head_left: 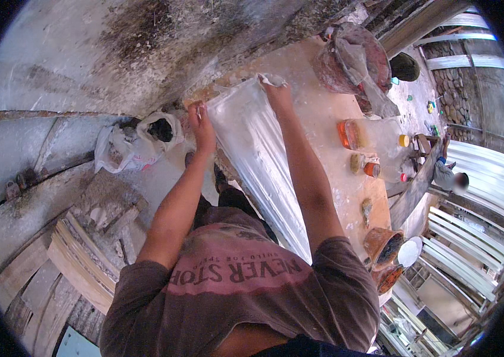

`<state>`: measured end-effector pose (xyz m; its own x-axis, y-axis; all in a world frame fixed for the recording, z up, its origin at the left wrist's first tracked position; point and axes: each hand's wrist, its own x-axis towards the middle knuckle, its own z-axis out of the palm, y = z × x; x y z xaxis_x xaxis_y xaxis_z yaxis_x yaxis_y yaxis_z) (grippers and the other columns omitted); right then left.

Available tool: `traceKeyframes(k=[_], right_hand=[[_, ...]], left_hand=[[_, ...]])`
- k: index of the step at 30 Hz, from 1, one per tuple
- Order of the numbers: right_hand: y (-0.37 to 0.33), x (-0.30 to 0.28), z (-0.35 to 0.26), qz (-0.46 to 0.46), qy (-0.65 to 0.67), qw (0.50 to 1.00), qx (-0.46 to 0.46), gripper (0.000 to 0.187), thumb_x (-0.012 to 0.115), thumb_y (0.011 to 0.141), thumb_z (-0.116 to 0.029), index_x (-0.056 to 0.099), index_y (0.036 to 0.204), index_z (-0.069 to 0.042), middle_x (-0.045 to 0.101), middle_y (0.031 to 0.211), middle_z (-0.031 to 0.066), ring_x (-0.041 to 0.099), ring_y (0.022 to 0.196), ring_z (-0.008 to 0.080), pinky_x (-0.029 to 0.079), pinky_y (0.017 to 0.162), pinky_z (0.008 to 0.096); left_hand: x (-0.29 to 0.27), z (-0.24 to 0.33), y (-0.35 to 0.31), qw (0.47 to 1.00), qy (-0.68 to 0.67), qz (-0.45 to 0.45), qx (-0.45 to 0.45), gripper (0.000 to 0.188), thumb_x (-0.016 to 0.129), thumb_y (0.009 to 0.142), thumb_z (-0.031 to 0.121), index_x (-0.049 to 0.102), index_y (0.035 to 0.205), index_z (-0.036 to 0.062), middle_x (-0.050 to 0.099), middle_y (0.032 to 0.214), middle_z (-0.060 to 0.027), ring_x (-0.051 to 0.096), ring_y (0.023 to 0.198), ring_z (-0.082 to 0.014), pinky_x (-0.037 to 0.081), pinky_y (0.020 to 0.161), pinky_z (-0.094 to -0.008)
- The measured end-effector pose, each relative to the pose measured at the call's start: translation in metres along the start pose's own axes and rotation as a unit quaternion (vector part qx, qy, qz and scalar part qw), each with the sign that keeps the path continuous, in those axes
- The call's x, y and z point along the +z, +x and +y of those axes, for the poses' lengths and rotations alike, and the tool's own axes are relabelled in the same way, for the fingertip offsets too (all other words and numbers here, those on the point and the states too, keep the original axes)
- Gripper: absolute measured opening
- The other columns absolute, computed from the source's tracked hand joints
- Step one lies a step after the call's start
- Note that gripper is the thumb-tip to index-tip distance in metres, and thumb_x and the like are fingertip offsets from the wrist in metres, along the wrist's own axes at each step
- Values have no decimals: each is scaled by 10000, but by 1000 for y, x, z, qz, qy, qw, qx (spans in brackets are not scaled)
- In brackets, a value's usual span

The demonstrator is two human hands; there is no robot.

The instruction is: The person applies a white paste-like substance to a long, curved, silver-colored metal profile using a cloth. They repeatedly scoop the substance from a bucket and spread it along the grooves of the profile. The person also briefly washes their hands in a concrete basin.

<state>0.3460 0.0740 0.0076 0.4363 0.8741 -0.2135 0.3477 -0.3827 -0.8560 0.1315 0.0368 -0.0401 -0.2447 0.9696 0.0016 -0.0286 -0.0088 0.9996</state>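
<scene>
A long, shiny, see-through plastic sheet [251,140] stretches from the far edge of a tan worktable down toward my body, wrinkled lengthwise. My left hand [202,124] is closed at its far left corner, with the fingertips partly hidden. At the far right corner, my right hand [278,96] grips the bunched edge of the sheet. The sheet hangs over the table's near left side, and its lower end passes beside my shirt.
On the worktable [323,172] to the right stand a plastic-covered bucket [377,59], bottles with orange liquid [350,134], a brush [366,209] and clay-coloured pots [383,245]. White plastic bags [124,149] sit on the floor at left, near stacked wood boards [79,256]. Another person [443,175] sits far right.
</scene>
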Motion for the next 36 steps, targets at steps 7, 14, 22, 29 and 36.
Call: traceKeyframes(k=[7, 14, 22, 29, 36], right_hand=[[-34, -15, 4, 51, 20, 996, -69, 253, 648, 808, -241, 680, 939, -27, 685, 871, 111, 633, 812, 215, 474, 751, 332], [13, 9, 10, 37, 51, 990, -129, 283, 679, 790, -254, 680, 930, -8, 691, 906, 107, 653, 831, 227, 488, 747, 331], [-35, -18, 50, 57, 44, 987, -144, 250, 671, 801, -238, 684, 938, -30, 689, 932, 94, 653, 861, 222, 489, 793, 310], [-40, -31, 33, 64, 40, 991, -106, 219, 667, 799, -207, 682, 939, -40, 689, 923, 101, 651, 861, 222, 488, 774, 322], [-15, -1, 24, 86, 97, 979, -157, 223, 699, 770, -213, 688, 896, -30, 694, 888, 104, 661, 811, 223, 499, 738, 325]], left_hand=[[7, -8, -33, 999, -42, 22, -7, 205, 474, 958, 215, 517, 985, 16, 520, 941, -49, 483, 909, -149, 374, 878, -284], [11, -14, 13, 998, -9, 54, 27, 218, 500, 944, 240, 538, 975, 28, 534, 937, -23, 496, 895, -133, 382, 870, -266], [11, -19, -56, 998, 29, 48, -5, 160, 509, 941, 186, 521, 943, 27, 535, 921, -47, 475, 895, -151, 368, 846, -273], [18, 14, -52, 999, 8, 34, 20, 182, 497, 942, 203, 508, 918, 23, 526, 907, -46, 470, 877, -145, 372, 837, -278], [14, -8, -13, 998, 29, 55, 28, 195, 516, 936, 212, 537, 918, 18, 543, 874, -50, 486, 846, -152, 381, 834, -295]])
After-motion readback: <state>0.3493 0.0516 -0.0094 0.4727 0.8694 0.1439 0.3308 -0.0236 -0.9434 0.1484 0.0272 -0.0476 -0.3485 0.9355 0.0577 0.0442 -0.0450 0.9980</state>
